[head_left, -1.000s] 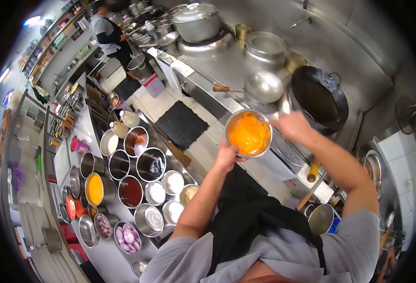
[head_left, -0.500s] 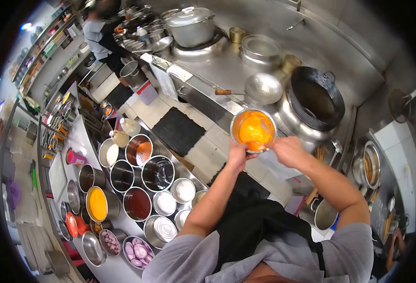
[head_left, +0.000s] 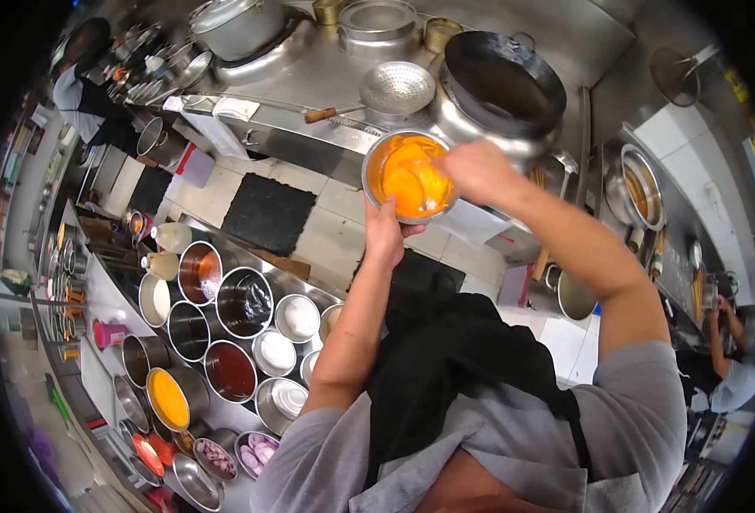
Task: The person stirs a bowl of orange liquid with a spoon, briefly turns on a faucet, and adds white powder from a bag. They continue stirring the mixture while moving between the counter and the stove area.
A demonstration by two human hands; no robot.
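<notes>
A round metal bowl (head_left: 376,162) is tilted toward me, with a thick, glossy orange mixture (head_left: 410,178) inside. My left hand (head_left: 384,232) grips its lower left side, thumb up at the rim and fingers underneath. Over the right rim is my right hand (head_left: 482,173), closed and smeared by motion. Whatever its fingers hold is hidden; the mixture near them looks streaked and swirled. Beyond the bowl, a perforated ladle (head_left: 397,89) with a wooden handle rests on the stove, beside a large dark wok (head_left: 504,85).
To the left, a counter carries several metal pots, among them one of yellow liquid (head_left: 168,399), one of dark red sauce (head_left: 230,371) and a bowl of sliced onions (head_left: 256,451). Black mats (head_left: 269,214) lie on the floor. Other people stand far left (head_left: 95,107) and far right (head_left: 737,385).
My view has turned, shifting the stove and pots leftward. The bowl is raised and further left in view. My right hand has moved up along the rim, and the mixture's surface has been stirred.
</notes>
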